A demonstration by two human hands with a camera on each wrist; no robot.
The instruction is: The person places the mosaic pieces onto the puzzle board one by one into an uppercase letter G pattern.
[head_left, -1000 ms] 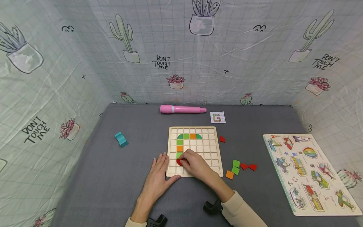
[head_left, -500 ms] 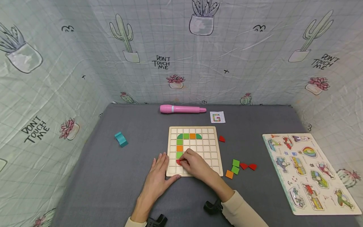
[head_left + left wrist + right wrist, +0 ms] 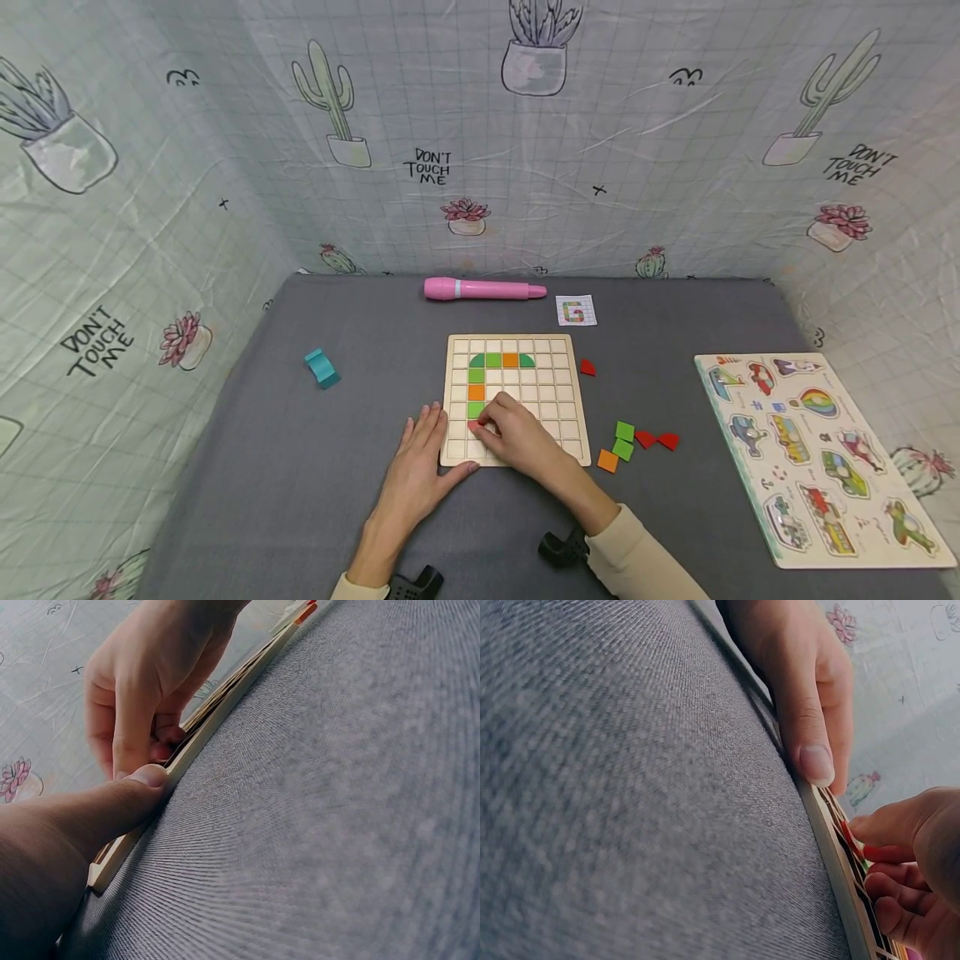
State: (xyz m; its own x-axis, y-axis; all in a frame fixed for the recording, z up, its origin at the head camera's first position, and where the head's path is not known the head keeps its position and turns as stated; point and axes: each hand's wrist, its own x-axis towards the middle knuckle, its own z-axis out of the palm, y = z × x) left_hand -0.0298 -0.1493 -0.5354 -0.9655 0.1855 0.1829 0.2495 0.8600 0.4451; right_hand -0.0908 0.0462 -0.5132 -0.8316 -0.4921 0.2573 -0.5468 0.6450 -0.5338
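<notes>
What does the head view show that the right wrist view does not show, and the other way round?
Only the head view shows the whole wooden grid board, the pink pen, the loose tiles and the vehicle puzzle. Only the right wrist view shows, from close up, the left thumb's nail at the board's edge. Both show the right hand pinching a red piece on the board, and the left hand steadying it.

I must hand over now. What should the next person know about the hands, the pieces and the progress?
Left hand: flat on the table, thumb against the wooden grid board.
Right hand: pinches a red piece at the board's left column.
Done: green and orange pieces form the top row and left column.
Left: loose pieces right of the board; pattern card behind it.
</notes>
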